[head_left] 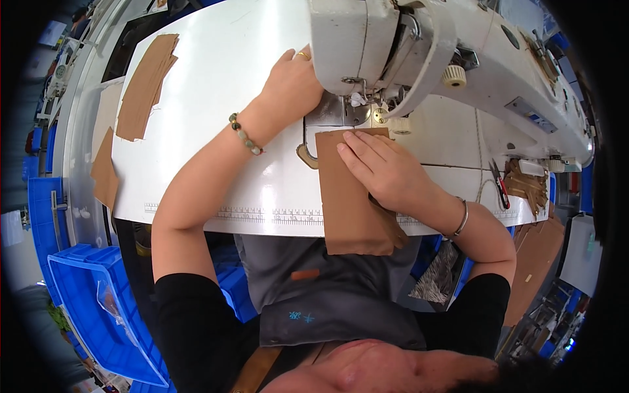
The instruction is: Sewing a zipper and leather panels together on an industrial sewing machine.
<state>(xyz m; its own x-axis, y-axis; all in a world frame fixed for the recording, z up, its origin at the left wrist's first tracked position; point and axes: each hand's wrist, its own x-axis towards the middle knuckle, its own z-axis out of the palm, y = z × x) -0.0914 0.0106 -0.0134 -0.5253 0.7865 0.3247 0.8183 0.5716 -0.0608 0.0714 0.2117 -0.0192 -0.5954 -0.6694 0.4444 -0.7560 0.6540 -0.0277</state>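
A brown fabric piece (347,209) lies in front of the presser foot of a white sewing machine (350,39), its near end hanging over the table's front edge. My right hand (386,167) rests flat on it with the fingers stretched toward the needle area; the thumb is hidden. My left hand (293,82) is at the left side of the machine head, beside the metal needle plate (324,111). The head covers most of its fingertips, so what they touch does not show. A small tan curved piece (306,157) sits left of the fabric.
A stack of brown strips (147,88) lies at the table's far left, with another brown piece (105,173) at the left edge. Red-handled snips (500,187) and brown scraps (526,183) are at the right. A blue bin (108,314) stands at lower left.
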